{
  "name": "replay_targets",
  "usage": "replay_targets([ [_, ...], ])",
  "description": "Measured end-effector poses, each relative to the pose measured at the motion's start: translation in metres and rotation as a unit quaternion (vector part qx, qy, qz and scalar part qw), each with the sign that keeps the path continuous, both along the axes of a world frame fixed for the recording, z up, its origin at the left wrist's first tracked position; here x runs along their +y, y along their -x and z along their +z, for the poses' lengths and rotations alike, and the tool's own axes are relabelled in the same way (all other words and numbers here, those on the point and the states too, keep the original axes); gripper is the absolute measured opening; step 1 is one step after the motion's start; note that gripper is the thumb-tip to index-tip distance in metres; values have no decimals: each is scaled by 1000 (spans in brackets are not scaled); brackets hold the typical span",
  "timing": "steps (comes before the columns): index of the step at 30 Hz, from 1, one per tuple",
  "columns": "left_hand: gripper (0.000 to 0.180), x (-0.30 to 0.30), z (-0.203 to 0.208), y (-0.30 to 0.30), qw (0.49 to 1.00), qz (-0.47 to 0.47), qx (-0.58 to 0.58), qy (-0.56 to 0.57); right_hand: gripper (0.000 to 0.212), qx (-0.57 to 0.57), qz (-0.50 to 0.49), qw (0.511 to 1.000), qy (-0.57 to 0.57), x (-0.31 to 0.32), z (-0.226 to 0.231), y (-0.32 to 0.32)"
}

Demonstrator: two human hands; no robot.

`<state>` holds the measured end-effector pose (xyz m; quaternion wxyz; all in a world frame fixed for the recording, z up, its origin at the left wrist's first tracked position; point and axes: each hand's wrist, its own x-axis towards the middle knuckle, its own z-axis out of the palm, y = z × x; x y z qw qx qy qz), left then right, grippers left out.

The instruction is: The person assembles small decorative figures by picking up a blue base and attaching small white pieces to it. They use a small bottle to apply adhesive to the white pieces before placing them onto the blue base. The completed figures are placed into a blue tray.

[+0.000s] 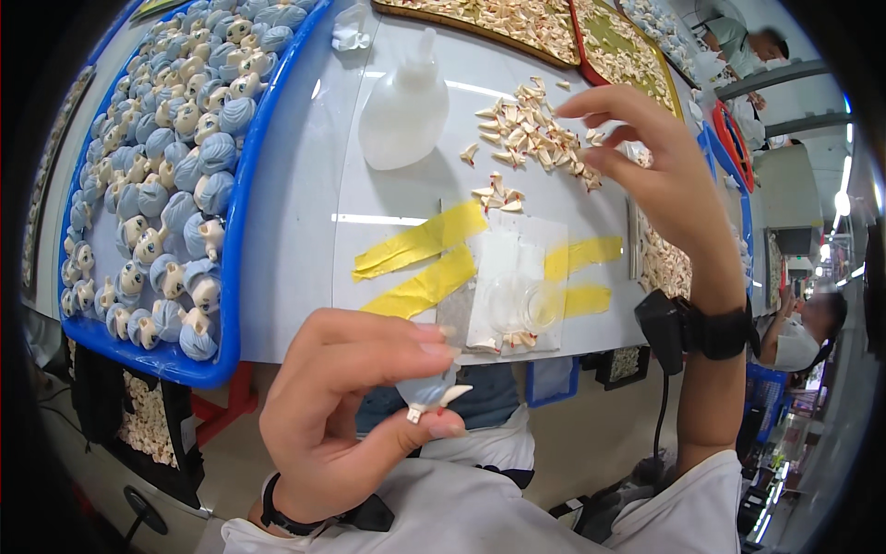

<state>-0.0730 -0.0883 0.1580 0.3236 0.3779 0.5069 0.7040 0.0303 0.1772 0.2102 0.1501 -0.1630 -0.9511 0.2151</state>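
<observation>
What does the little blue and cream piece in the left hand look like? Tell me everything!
The little piece looks like plastic: a pale blue part, a stubby cream end and a cream spike pointing to the right, with some red by the spike. The left hand pinches it between thumb and fingers, off the table, just in front of its near edge. Fingers hide some of it.

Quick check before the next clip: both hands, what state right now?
Left hand: closed, pinching a small blue-and-cream figure part.
Right hand: open, fingers apart near the pile of cream pointed pieces, nothing visibly held.
</observation>
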Motion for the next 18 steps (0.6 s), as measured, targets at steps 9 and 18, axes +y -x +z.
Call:
replay_targets([
  [9,40,-3,-1,11,1000,0,-20,21,17,-105,-10,994,14,-1,-6,14],
  [18,38,-3,2,13,999,-16,-33,-1,9,-1,-64,998,29,-3,1,0],
])
